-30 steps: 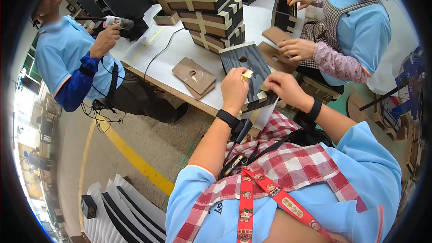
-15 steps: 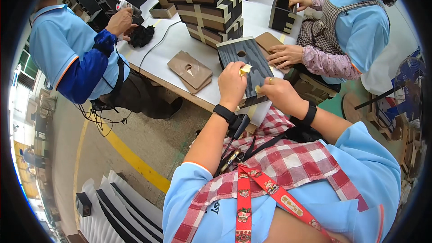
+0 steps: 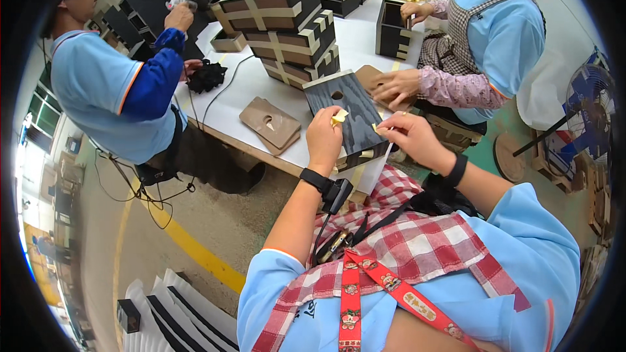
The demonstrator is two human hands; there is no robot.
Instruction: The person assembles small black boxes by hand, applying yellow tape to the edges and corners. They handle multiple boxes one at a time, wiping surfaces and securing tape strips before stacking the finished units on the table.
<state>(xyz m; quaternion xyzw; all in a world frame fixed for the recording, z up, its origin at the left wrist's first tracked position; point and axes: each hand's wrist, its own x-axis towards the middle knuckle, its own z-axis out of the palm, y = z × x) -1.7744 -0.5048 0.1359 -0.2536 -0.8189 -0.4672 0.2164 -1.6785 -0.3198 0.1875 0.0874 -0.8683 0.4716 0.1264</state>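
A dark wood-grained box [image 3: 353,100] with a round hole in its top panel lies at the table's near edge, in front of me. My left hand [image 3: 323,138] is closed at its left edge, with crumpled pale yellow tape [image 3: 339,117] sticking out between thumb and fingers. Over the box's right side, my right hand [image 3: 417,135] pinches a small scrap of yellow tape [image 3: 376,128] between thumb and forefinger. Whether that scrap still touches the panel, I cannot tell. My left hand partly hides the box's near left side.
Taped dark boxes [image 3: 280,26] stand stacked beyond mine. Two brown panels [image 3: 268,117] lie left of it. On the right a co-worker handles an open box [image 3: 391,29] and a brown panel [image 3: 368,77]. Another at left holds a tool [image 3: 180,4]. A fan [image 3: 590,107] stands at right.
My right hand has drawn slightly right relative to the box. The left co-worker has raised the tool away from the dark bundle on the table. The whole view has shifted a little.
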